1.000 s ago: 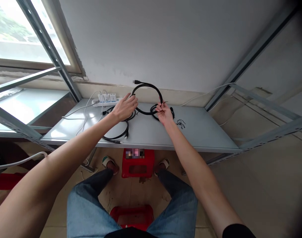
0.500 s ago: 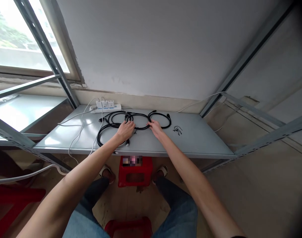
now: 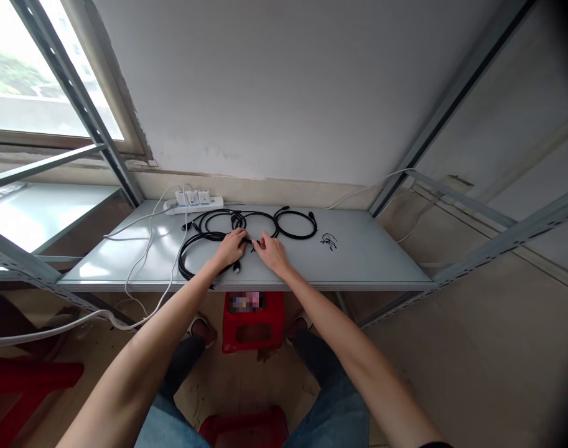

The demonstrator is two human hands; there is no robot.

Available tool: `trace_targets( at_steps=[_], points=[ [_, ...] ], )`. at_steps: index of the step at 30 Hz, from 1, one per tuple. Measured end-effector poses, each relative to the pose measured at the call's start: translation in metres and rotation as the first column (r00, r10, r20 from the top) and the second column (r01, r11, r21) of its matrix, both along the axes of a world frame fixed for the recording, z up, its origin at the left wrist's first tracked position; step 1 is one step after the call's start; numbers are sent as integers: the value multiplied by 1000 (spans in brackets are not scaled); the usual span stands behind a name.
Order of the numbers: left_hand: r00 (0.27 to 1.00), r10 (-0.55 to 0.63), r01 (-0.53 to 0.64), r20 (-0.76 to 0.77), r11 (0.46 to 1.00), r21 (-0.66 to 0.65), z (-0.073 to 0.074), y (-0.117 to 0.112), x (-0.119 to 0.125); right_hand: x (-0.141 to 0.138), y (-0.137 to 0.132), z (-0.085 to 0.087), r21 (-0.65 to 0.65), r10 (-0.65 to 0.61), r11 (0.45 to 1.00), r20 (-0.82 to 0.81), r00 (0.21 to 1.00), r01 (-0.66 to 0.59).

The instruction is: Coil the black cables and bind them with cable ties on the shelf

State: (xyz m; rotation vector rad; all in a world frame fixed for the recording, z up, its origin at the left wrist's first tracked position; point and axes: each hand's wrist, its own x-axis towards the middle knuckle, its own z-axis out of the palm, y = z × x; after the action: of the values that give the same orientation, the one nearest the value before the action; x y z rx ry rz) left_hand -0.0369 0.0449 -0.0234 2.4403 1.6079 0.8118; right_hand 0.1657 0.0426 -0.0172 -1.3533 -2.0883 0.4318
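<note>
Several black cables lie coiled in loops on a grey metal shelf (image 3: 367, 261). One coil (image 3: 296, 224) rests apart toward the right, others (image 3: 218, 219) overlap near the middle and a larger loop (image 3: 190, 252) lies at the front left. My left hand (image 3: 231, 247) rests on the overlapping cables with fingers curled on them. My right hand (image 3: 270, 251) sits close beside it, fingertips pinched on a small black piece of cable between the hands.
A white power strip (image 3: 194, 201) with plugged adapters sits at the shelf's back left, white cords (image 3: 144, 249) trailing off the front edge. A small bundle of black ties (image 3: 329, 241) lies right of the coils. A red stool (image 3: 251, 320) stands under the shelf between my feet.
The cable loop held up a second ago now lies flat on the shelf. Both hands came down and drew together near the middle coils; the right hand moved left.
</note>
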Motion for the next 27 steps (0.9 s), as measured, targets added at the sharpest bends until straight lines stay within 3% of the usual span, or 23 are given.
trace_targets(
  at_steps=[5, 9, 15, 22, 27],
  points=[
    [999, 42, -43, -6, 999, -22, -1, 1, 1, -20, 2, 2, -73, -180, 981, 23, 983, 181],
    [997, 60, -61, 57, 998, 21, -2, -1, 2, -24, 5, 2, -96, -228, 968, 31, 973, 230],
    [988, 63, -72, 138, 996, 59, -7, 2, -1, -20, 4, 1, -55, -170, 984, -28, 985, 168],
    [988, 56, -67, 146, 995, 73, -15, 8, -4, -10, 14, -8, -117, -74, 992, -206, 976, 51],
    [987, 50, -62, 150, 995, 77, -14, 8, -4, -9, 12, -6, -129, -65, 991, -278, 958, 30]
  ],
)
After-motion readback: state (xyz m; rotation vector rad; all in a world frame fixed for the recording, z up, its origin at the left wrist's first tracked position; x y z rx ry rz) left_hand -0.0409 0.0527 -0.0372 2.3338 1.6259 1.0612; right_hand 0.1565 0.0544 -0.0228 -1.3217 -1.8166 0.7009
